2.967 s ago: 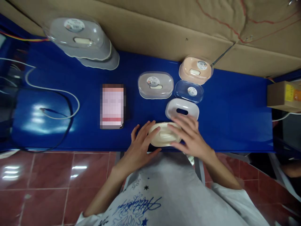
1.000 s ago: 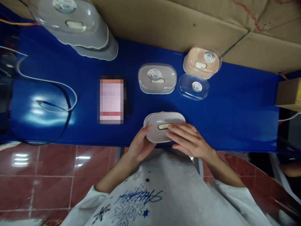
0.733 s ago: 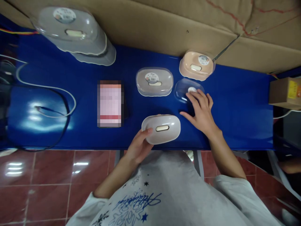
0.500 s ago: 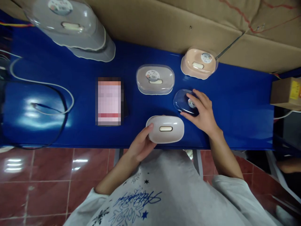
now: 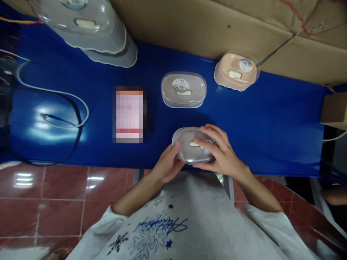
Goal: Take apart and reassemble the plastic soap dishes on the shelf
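Above the blue worktop (image 5: 273,133), nearer than the peach box (image 5: 235,68) and to its left, the left hand (image 5: 168,161) holds a grey box (image 5: 183,140) while the right hand (image 5: 226,154) grips its clear lid (image 5: 193,156), which could seat crookedly if pressed unevenly.

The right hand (image 5: 221,155) covers part of the round printed label (image 5: 205,150) on the grey oval plastic box with a clear lid (image 5: 185,148), while most of the left hand (image 5: 168,162)'s fingers are hidden beneath that box. Left of it, a pink-and-black rectangular object (image 5: 129,115) is pixelated beyond reading. Beyond it to the left, stacked grey plastic boxes (image 5: 105,39) run off the top edge.
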`<act>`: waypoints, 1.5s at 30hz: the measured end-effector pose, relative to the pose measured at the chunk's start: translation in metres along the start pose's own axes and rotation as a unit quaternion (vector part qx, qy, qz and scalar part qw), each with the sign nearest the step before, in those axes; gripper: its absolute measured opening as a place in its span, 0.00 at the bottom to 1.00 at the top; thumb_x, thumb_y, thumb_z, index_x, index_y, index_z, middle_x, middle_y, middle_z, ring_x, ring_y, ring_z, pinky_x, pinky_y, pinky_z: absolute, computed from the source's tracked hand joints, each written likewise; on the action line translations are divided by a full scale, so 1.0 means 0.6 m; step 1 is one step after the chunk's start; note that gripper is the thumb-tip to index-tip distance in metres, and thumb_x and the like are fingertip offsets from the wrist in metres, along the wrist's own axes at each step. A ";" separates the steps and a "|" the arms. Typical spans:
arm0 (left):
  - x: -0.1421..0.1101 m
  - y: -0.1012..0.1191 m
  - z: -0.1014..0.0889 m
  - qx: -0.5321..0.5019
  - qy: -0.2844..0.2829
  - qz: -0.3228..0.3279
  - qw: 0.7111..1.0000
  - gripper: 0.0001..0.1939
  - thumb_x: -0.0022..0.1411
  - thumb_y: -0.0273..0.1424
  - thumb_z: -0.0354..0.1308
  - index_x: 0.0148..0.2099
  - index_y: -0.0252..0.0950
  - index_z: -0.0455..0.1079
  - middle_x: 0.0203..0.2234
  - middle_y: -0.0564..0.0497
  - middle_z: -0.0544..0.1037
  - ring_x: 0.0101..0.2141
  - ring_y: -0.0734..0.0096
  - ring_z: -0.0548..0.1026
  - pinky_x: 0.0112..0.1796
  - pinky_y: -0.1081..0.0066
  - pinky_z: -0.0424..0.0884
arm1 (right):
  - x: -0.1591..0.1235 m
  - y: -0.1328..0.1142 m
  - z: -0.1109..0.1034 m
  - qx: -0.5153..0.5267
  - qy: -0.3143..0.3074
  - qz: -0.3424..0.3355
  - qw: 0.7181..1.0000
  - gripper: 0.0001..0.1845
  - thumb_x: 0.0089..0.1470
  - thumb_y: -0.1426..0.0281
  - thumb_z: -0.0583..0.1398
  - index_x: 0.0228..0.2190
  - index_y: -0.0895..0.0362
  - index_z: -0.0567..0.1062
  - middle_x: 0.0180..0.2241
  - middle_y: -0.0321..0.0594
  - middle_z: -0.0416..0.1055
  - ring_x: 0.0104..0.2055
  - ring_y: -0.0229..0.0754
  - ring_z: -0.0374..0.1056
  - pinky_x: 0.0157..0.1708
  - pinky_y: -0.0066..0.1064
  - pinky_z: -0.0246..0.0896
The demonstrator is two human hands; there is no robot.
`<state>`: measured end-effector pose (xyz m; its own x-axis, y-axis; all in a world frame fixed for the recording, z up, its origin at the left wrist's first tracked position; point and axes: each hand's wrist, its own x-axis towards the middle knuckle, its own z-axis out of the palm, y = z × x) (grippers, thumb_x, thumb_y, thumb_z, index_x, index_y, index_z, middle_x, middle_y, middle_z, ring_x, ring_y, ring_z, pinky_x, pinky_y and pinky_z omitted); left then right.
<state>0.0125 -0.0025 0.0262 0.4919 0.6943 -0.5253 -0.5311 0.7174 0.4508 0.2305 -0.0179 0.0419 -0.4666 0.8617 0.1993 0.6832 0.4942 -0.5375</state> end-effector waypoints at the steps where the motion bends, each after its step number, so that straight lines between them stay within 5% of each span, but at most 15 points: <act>1: -0.001 -0.002 0.000 0.006 -0.002 0.006 1.000 0.39 0.62 0.59 0.70 0.65 0.39 0.76 0.56 0.42 0.85 0.65 0.42 0.75 0.65 0.50 0.71 | 0.000 0.004 0.003 0.009 0.004 0.002 1.000 0.46 0.59 0.53 0.72 0.71 0.39 0.61 0.71 0.45 0.64 0.74 0.64 0.59 0.70 0.63 0.63; 16: -0.006 -0.028 0.010 0.036 -0.080 0.021 0.996 0.42 0.66 0.62 0.62 0.73 0.45 0.68 0.62 0.42 0.80 0.68 0.43 0.72 0.65 0.48 0.69 | -0.033 0.022 0.022 0.018 0.083 -0.044 0.995 0.57 0.54 0.52 0.75 0.74 0.33 0.52 0.73 0.43 0.55 0.73 0.67 0.60 0.68 0.67 0.66; 21: -0.005 -0.016 0.015 0.138 -0.067 0.101 0.983 0.34 0.73 0.54 0.60 0.74 0.47 0.67 0.68 0.45 0.75 0.72 0.47 0.65 0.72 0.50 0.58 | -0.035 0.030 0.010 -0.001 0.080 -0.029 0.996 0.55 0.54 0.51 0.75 0.72 0.31 0.53 0.77 0.42 0.50 0.72 0.68 0.62 0.66 0.68 0.67; 23: 0.000 0.005 0.020 0.247 -0.057 0.181 0.950 0.33 0.75 0.48 0.59 0.77 0.47 0.62 0.74 0.45 0.67 0.74 0.48 0.61 0.74 0.49 0.52 | -0.033 0.039 -0.004 -0.028 0.077 -0.017 0.996 0.53 0.54 0.52 0.75 0.72 0.34 0.56 0.76 0.44 0.54 0.71 0.69 0.63 0.65 0.68 0.67; 25: 0.013 0.036 0.027 0.371 -0.025 0.312 0.874 0.38 0.73 0.43 0.64 0.79 0.45 0.56 0.79 0.46 0.56 0.77 0.47 0.53 0.75 0.47 0.48 | -0.033 0.055 -0.020 -0.079 0.077 0.000 0.994 0.51 0.55 0.54 0.75 0.72 0.38 0.59 0.75 0.47 0.58 0.71 0.69 0.64 0.65 0.68 0.67; 28: 0.048 0.088 0.038 0.524 0.020 0.382 0.761 0.35 0.70 0.37 0.67 0.75 0.41 0.65 0.81 0.47 0.50 0.80 0.48 0.36 0.76 0.44 0.29 | -0.035 0.087 -0.044 -0.162 0.061 0.031 0.984 0.48 0.57 0.54 0.74 0.72 0.42 0.62 0.73 0.50 0.62 0.69 0.71 0.66 0.63 0.67 0.67; 29: 0.061 0.102 0.041 0.544 0.021 0.386 0.745 0.33 0.70 0.35 0.67 0.74 0.40 0.67 0.80 0.47 0.52 0.80 0.47 0.33 0.74 0.41 0.25 | -0.036 0.097 -0.052 -0.183 0.061 0.040 0.980 0.47 0.58 0.53 0.73 0.72 0.43 0.62 0.73 0.52 0.63 0.69 0.72 0.66 0.63 0.68 0.67; 35: 0.072 0.109 0.031 0.560 0.002 0.328 0.761 0.29 0.59 0.25 0.71 0.63 0.41 0.77 0.71 0.42 0.70 0.78 0.33 0.45 0.69 0.29 0.15 | -0.028 0.095 -0.075 -0.237 0.099 0.087 0.962 0.55 0.60 0.52 0.71 0.77 0.43 0.51 0.78 0.53 0.53 0.78 0.79 0.50 0.72 0.79 0.41; 39: 0.017 0.067 -0.007 0.584 -0.063 0.287 0.757 0.24 0.63 0.26 0.69 0.59 0.50 0.80 0.60 0.45 0.78 0.72 0.39 0.62 0.73 0.32 0.26 | -0.014 0.032 -0.054 -0.148 0.014 0.000 0.989 0.56 0.59 0.49 0.71 0.77 0.42 0.50 0.78 0.49 0.51 0.79 0.71 0.49 0.74 0.73 0.48; 42: -0.005 0.043 -0.040 0.598 -0.098 0.276 0.746 0.28 0.60 0.31 0.74 0.62 0.50 0.78 0.72 0.43 0.67 0.76 0.37 0.55 0.74 0.32 0.40 | -0.003 0.001 -0.037 -0.070 -0.093 -0.042 0.992 0.50 0.65 0.57 0.68 0.77 0.47 0.50 0.77 0.52 0.54 0.78 0.63 0.55 0.73 0.64 0.58; 45: -0.003 0.033 -0.065 0.591 -0.096 0.265 0.756 0.38 0.58 0.34 0.77 0.68 0.48 0.72 0.75 0.40 0.62 0.76 0.37 0.54 0.74 0.32 0.41 | 0.003 -0.001 -0.033 0.009 -0.111 -0.031 0.993 0.47 0.66 0.62 0.67 0.76 0.51 0.52 0.75 0.54 0.59 0.76 0.58 0.59 0.71 0.56 0.64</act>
<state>-0.0258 0.0081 0.0078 0.5779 0.8159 0.0179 0.2428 -0.1928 0.9507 0.2405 -0.0144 0.0590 -0.6206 0.7827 0.0482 0.6404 0.5413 -0.5448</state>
